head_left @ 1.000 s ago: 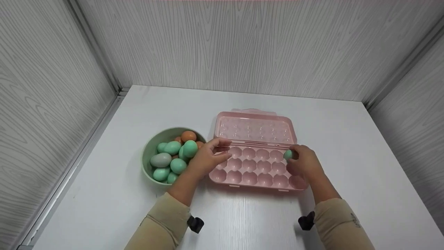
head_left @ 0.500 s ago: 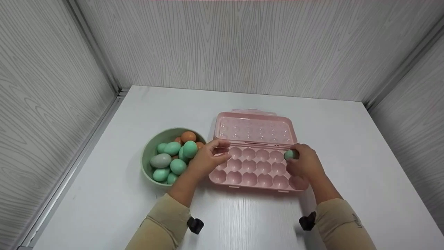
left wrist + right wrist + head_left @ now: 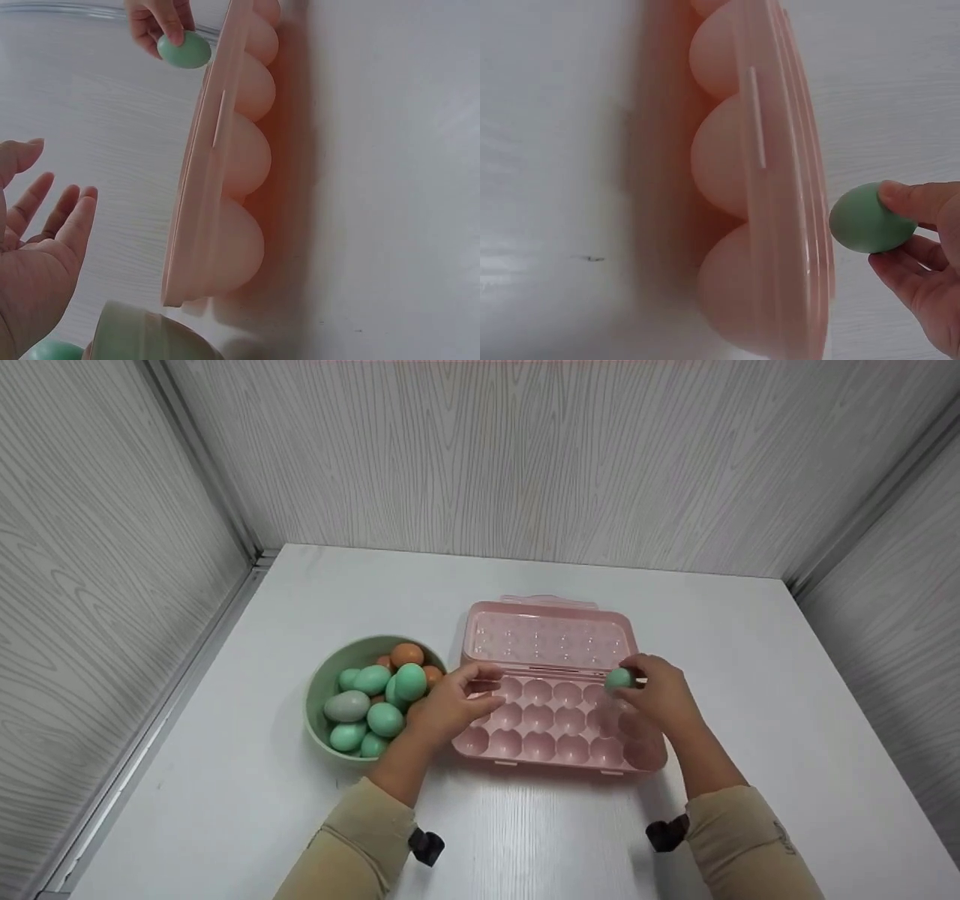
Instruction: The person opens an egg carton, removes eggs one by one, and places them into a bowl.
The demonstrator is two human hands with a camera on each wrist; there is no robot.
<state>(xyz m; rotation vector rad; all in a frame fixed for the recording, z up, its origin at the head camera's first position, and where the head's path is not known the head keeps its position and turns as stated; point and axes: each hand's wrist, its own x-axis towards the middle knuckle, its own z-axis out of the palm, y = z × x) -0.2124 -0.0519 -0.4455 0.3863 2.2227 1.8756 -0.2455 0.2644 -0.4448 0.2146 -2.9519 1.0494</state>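
Note:
A pink egg carton (image 3: 556, 747) lies with its lid folded back, its visible cups bare. Above its back right corner my right hand (image 3: 660, 695) pinches a green egg (image 3: 619, 680) between thumb and fingers. In the right wrist view the same egg (image 3: 870, 218) is tilted and apart from the carton's rim (image 3: 791, 187). My left hand (image 3: 450, 706) hovers over the carton's left end with nothing in it. Spread, gently bent fingers show in the left wrist view, where the left hand (image 3: 37, 262) hangs between bowl and carton. Some left-side cups are hidden behind it.
A light green bowl (image 3: 315, 701) left of the carton holds several green eggs (image 3: 385, 720), a greyish egg (image 3: 348, 706) and a few brown eggs (image 3: 407, 655). White table (image 3: 525, 832) surrounds both, with grey wood-grain walls (image 3: 540, 465) behind and at the sides.
My right hand has risen slightly towards the lid, carrying the green egg up and a little left, with more of the egg showing. The left hand has barely moved.

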